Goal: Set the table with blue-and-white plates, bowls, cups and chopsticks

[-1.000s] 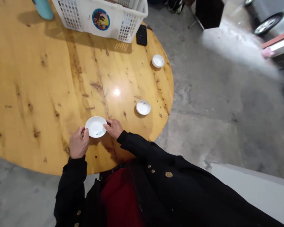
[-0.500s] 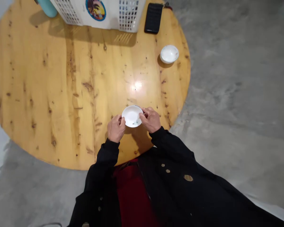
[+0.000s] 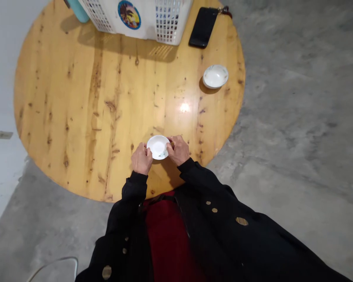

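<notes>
A small white saucer (image 3: 157, 147) with a faint painted pattern is pinched at its rim between my left hand (image 3: 141, 158) and my right hand (image 3: 178, 150), just above the near part of the round pine table (image 3: 76, 117). I cannot tell whether another saucer lies under it. A second white saucer (image 3: 215, 76) rests on the wood further off, towards the far right edge, out of reach of both hands' fingers.
At the far edge stand a white plastic basket (image 3: 135, 19) with a round palm-tree sticker, a teal bottle (image 3: 78, 9) partly hidden behind it, and a black phone (image 3: 202, 27). Bare concrete floor surrounds the table.
The camera has tilted and the table sits lower-right to centred. The held saucer has moved right, and the separate saucer seen near my right hand a second ago no longer shows.
</notes>
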{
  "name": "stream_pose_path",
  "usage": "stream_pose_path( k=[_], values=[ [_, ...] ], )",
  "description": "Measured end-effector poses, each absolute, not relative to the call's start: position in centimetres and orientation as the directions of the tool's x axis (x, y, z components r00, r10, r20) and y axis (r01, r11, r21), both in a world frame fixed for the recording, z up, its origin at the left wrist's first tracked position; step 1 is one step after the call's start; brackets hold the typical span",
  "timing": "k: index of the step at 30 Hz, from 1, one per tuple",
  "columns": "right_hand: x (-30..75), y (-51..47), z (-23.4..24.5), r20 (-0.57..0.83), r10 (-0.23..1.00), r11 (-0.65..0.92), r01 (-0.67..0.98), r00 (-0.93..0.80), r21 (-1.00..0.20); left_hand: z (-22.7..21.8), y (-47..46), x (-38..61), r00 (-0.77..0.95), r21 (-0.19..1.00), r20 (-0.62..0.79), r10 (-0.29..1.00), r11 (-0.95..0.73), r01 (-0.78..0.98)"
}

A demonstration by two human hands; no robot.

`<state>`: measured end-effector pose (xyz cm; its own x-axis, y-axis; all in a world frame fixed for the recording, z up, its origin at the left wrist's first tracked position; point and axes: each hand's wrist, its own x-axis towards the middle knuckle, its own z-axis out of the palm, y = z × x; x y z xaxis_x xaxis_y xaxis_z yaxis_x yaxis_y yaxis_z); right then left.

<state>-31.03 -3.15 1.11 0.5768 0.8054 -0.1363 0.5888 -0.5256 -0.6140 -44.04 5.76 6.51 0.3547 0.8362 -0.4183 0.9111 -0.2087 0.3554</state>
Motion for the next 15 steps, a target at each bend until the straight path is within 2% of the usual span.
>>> stream_pose_path(
  k=[7,15],
  values=[
    [-31.0,-2.9,0.4,-0.146,0.808,-0.534,0.605,0.571,-0.591,6.0,5.7,-43.7,0.332,0.276,-0.391,0.859,-0.234,0.932],
    [-31.1,-2.7,-0.6,-0.132,0.798,-0.533,0.585,0.588,-0.612,5.0,5.9,-44.2,0.392,0.327,-0.356,0.848,-0.280,0.903]
  ],
)
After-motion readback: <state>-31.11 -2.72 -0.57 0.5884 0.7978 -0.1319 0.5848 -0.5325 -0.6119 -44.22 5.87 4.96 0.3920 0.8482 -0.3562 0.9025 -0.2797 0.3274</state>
